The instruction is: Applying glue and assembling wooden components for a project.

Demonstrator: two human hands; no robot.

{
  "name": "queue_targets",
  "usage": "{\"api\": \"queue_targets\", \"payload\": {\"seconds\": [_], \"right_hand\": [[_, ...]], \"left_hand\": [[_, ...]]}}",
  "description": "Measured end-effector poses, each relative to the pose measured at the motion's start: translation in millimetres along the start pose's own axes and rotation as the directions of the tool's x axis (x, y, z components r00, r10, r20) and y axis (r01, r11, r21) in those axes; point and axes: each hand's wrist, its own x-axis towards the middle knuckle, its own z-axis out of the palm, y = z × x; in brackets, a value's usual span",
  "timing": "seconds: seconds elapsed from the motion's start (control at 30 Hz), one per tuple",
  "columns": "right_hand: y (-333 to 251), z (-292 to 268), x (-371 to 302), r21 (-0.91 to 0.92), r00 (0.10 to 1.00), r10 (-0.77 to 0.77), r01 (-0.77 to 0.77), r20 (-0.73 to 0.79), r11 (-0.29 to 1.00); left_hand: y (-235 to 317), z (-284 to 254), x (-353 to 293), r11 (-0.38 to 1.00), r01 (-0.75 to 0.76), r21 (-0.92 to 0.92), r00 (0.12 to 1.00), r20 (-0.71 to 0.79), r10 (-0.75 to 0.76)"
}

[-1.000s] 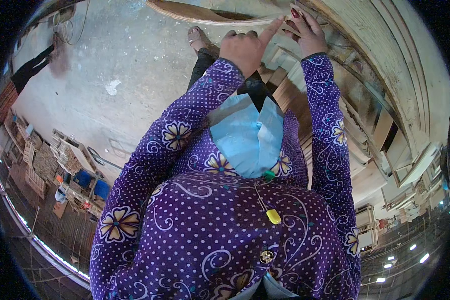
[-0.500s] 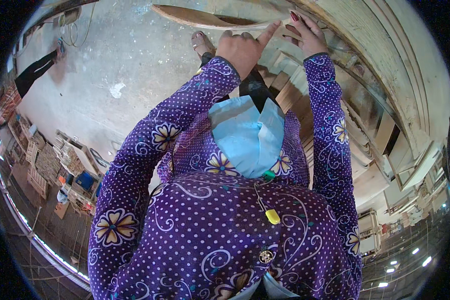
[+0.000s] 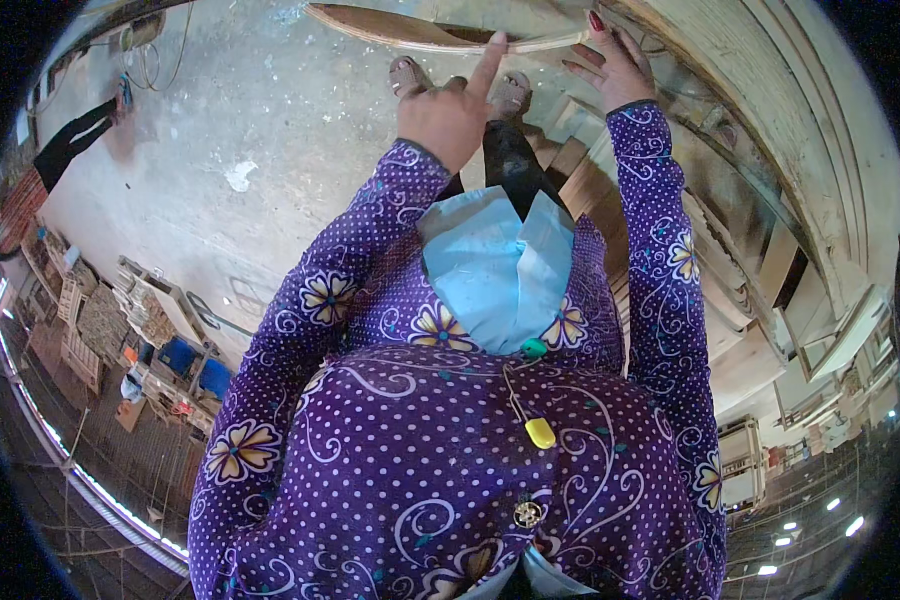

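Observation:
At the top of the head view, a long curved wooden piece (image 3: 400,30) with a pale edge spans from left to right. My left hand (image 3: 445,120) reaches it with the index finger stretched out, its tip on the near edge. The other fingers of that hand are folded, and what lies under them, if anything, is hidden. At the right end of the piece my right hand (image 3: 618,68), with red nails, has its fingers closed about the tip. The thumb side of my left hand does not show.
Large curved boards (image 3: 800,130) rise close on my right, with stacked wooden panels (image 3: 710,280) below them. My feet (image 3: 510,95) stand on the grey concrete floor (image 3: 240,130). Another person's legs (image 3: 75,140) are at far left, near crates (image 3: 80,360) and blue containers (image 3: 177,357).
My left hand has slid left along the wooden piece's edge, away from my right hand. My right hand stays at the end. Both my feet show now.

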Motion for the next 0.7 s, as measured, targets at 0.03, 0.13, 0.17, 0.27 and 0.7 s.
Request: {"api": "queue_targets", "payload": {"seconds": [0.03, 0.13, 0.17, 0.27, 0.7], "right_hand": [[-0.8, 0.8, -0.8, 0.017, 1.000, -0.017, 0.017, -0.023, 1.000], [4.9, -2.3, 2.5, -0.028, 0.999, -0.038, 0.038, 0.018, 0.999], [6.3, -0.6, 1.2, -0.031, 0.999, -0.039, 0.040, 0.017, 0.999], [14.4, 4.2, -1.2, -0.058, 0.995, -0.096, 0.097, 0.018, 0.994], [35.8, 19.1, -5.6, -0.256, 0.934, -0.342, 0.308, -0.103, 0.916]], "left_hand": [[-2.5, 5.7, -4.0, 1.000, -0.011, 0.025, 0.998, -0.055, 0.013], [-2.0, 17.9, -6.7, 1.000, 0.020, 0.023, 0.999, -0.044, -0.019], [-1.1, 18.0, -5.9, 1.000, 0.020, 0.020, 0.999, -0.046, -0.019], [1.0, 17.0, -4.4, 1.000, 0.021, -0.015, 1.000, 0.014, -0.020], [21.0, 14.4, 3.5, 0.999, 0.034, 0.018, 0.998, 0.043, -0.035]]}}
